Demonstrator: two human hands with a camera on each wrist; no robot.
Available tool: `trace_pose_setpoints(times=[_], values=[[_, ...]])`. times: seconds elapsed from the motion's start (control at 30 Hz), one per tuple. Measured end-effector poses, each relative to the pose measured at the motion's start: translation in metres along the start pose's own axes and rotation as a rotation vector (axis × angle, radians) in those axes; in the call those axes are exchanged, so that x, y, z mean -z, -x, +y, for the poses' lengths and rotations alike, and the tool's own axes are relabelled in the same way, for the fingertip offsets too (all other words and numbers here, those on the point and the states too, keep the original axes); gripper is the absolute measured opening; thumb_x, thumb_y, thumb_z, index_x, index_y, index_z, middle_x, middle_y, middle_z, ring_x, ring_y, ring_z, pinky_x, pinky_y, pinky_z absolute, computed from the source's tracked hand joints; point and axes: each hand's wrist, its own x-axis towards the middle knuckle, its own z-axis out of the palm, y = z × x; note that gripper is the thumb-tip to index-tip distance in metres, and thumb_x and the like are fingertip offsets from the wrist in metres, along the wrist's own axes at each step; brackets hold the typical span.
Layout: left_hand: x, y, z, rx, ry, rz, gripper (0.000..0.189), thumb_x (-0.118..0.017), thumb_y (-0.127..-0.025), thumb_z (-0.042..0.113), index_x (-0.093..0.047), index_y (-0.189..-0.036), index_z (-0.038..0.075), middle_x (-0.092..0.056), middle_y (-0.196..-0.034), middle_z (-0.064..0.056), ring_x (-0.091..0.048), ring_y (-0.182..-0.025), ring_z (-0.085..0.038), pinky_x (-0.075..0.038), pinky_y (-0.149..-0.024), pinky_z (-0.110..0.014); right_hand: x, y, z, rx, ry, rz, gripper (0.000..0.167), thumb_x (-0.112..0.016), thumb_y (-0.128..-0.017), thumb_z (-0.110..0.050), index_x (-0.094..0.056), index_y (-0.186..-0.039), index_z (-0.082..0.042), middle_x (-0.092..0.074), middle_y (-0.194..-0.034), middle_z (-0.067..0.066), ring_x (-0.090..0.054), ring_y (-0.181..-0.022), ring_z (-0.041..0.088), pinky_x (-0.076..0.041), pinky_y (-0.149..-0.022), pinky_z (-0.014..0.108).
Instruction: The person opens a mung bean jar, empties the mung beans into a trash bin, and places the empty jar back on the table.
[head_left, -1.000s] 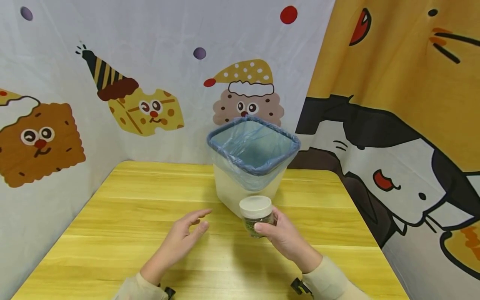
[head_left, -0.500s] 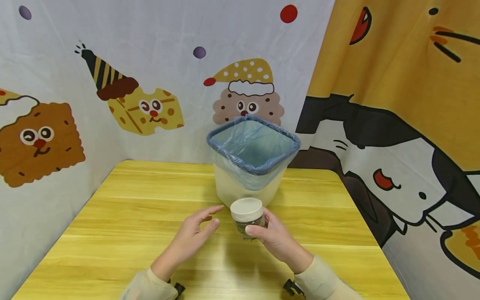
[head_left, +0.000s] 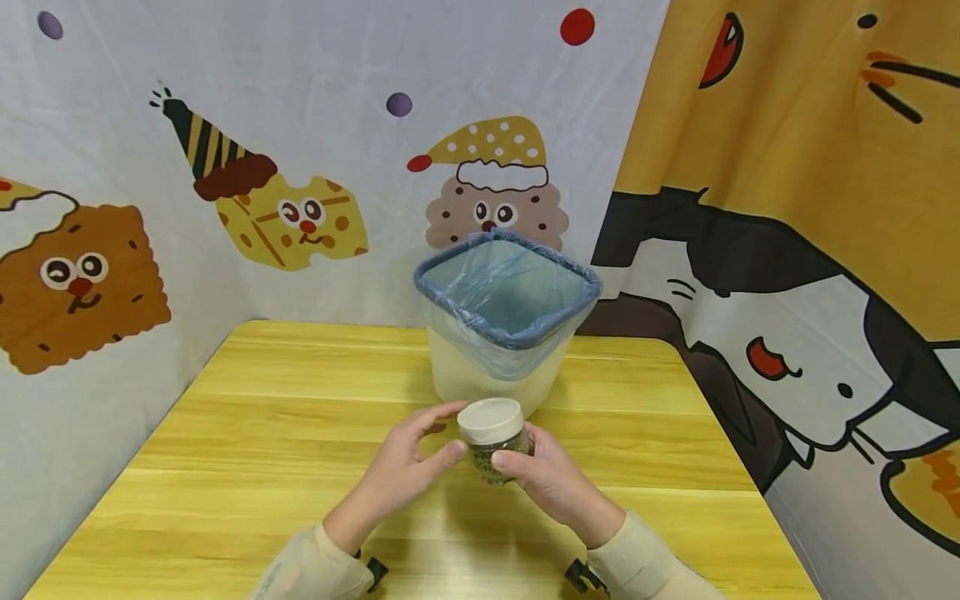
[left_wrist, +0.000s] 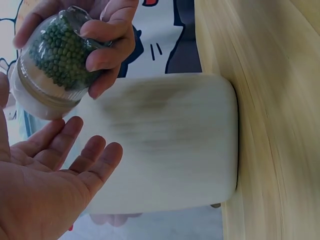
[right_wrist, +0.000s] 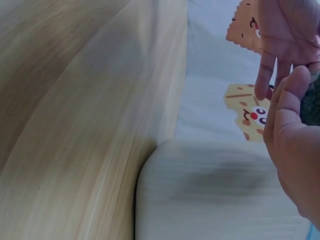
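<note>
Patterned fabric point(head_left: 300, 75) with cartoon prints hangs behind and beside a wood-grain tabletop point(head_left: 300, 375). A pale bin point(head_left: 461, 371) stands toward the far edge, right of that edge's middle; a blue liner point(head_left: 517, 292) is folded over its rim.

The jar point(head_left: 489, 458) is held above the tabletop, between the bin and the near edge, slightly tilted. The right hand point(head_left: 555, 483) grips its body, thumb at the front. The left hand point(head_left: 401, 467) has fingers and thumb spread just beside the white lid point(head_left: 491, 421); whether a fingertip touches it cannot be told.

The head view alone shows the lid's top and the bin's opening. The left wrist view exposes densely packed green granules point(left_wrist: 62, 52) and the right hand's curled fingers. The right wrist view admits only a dark sliver of jar at the frame's edge.
</note>
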Motion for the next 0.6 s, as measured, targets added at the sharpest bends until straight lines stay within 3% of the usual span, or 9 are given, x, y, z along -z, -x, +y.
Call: trace_pose_setpoints(times=[0.23,0.6], values=[[-0.004,-0.008,0.006,0.078,0.123,-0.059,0.053,-0.071,-0.105,0.028,-0.058,-0.152,0.007,-0.069,-0.144,-0.01,-0.069,-0.125,-0.029,-0.058,-0.11,-0.046,-0.001,0.004,-0.005,-0.012,-0.018,-0.059,0.062,-0.074,-0.099,-0.028,-0.048,-0.146,0.002,-0.068,-0.13,0.003,-0.069,-0.113,0.016,-0.064,-0.097,0.036],[-0.005,-0.026,0.01,0.194,0.415,-0.246,0.065,-0.071,-0.104,0.034,-0.051,-0.158,0.005,-0.068,-0.14,-0.015,-0.069,-0.116,-0.017,-0.06,-0.098,-0.03,0.003,0.005,-0.009,-0.034,-0.049,-0.156,0.064,-0.074,-0.098,-0.03,-0.045,-0.149,-0.005,-0.066,-0.132,0.0,-0.07,-0.117,0.018,-0.064,-0.097,0.039]])
